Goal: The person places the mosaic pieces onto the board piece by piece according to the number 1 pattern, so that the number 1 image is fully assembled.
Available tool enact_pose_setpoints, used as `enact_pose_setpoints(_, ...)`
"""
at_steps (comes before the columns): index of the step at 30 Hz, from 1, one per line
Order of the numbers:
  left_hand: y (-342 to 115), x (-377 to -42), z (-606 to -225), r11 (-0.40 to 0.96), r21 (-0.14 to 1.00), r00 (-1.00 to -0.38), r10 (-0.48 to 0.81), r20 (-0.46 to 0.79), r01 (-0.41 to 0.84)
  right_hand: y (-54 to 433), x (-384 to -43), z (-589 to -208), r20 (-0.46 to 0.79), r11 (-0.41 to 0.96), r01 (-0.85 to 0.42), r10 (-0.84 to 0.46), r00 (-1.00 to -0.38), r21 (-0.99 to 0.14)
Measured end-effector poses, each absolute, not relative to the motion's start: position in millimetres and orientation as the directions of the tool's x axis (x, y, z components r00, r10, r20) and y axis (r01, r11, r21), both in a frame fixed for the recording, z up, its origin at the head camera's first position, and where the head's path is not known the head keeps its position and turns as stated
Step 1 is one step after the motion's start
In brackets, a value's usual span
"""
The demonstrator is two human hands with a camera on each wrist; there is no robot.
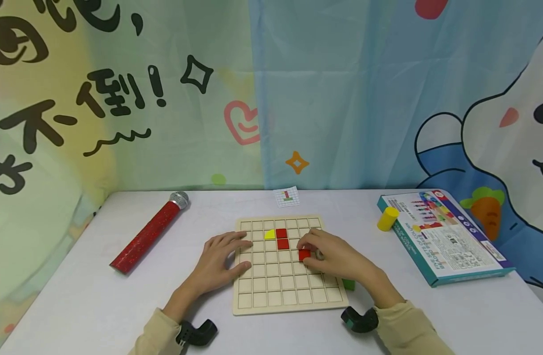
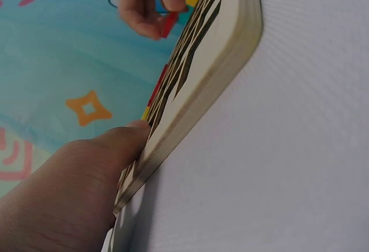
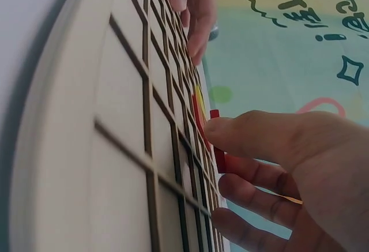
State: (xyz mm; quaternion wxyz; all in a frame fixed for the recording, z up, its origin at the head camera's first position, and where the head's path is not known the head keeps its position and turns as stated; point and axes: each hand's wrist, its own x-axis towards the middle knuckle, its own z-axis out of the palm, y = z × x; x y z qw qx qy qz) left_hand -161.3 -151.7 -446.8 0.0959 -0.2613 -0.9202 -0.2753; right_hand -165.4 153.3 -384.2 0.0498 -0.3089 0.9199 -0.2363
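Note:
A wooden grid board (image 1: 271, 298) lies on the white table. My left hand (image 1: 220, 257) rests at its left edge, fingers and thumb extended over the rim. On the far rows sit a yellow tile (image 1: 270, 235) and two red tiles (image 1: 282, 244), one behind the other. My right hand (image 1: 333, 254) pinches another red square tile (image 3: 218, 158) between thumb and fingers, just over the board's right half. The right wrist view shows that tile held on edge. Beside those fingers is a small pale round object (image 1: 319, 255), mostly hidden.
A small pattern card (image 1: 286, 196) lies behind the board. To the left is a red-handled microphone (image 1: 149, 236). A yellow cylinder (image 1: 388, 218) leans by a flat game box (image 1: 449, 241) on the right. A green piece (image 1: 348, 284) shows at the board's right edge.

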Motion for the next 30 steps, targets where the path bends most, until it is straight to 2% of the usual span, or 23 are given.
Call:
enact_pose_setpoints(11, -150, -161, -445, 0.708, 0.459, -0.843, 0.429, 0.324, 0.537, 132, -169, -389, 0.095, 0.680, -0.573, -0.604, -0.792, -0.456)
enact_pose_setpoints(30, -150, -161, -446, 0.712, 0.458, -0.847, 0.428, 0.317, 0.531, 115, -172, -397, 0.070, 0.699, -0.576, -0.609, -0.790, -0.424)
